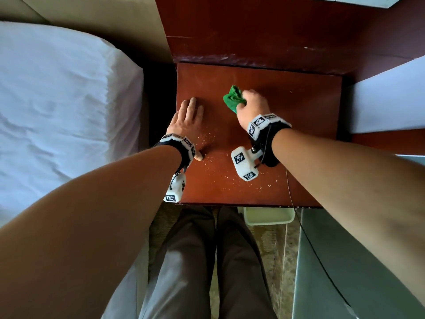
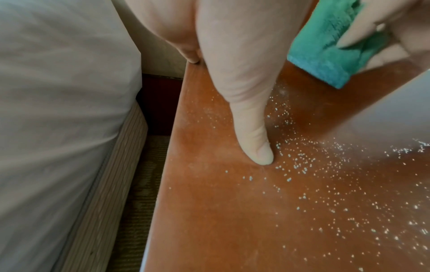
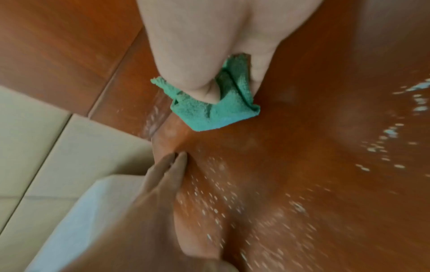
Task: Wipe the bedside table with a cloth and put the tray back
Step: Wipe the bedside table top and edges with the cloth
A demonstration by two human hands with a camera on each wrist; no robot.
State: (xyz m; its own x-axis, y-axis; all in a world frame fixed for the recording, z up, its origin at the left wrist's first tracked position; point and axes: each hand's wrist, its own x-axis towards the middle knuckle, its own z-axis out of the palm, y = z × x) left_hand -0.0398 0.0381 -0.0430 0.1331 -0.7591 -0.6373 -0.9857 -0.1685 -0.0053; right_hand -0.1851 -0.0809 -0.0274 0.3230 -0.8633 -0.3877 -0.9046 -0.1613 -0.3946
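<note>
The reddish-brown bedside table (image 1: 299,100) fills the middle of the head view, with pale crumbs (image 1: 213,166) scattered over its near half. My right hand (image 1: 251,105) grips a bunched green cloth (image 1: 233,97) and holds it down on the table's centre; in the right wrist view the cloth (image 3: 218,112) pokes out under the curled fingers. My left hand (image 1: 189,120) lies flat on the table's left part, fingers straight, thumb (image 2: 256,139) pressed to the wood among the crumbs (image 2: 325,184). A pale tray (image 1: 268,216) sits on the floor below the table's front edge, partly hidden.
A bed with white sheets (image 1: 57,100) lies to the left, with a dark gap between it and the table. A dark wood ledge (image 1: 253,42) rises behind the table. Another white bed (image 1: 391,97) stands to the right. My legs (image 1: 207,261) stand at the table's front.
</note>
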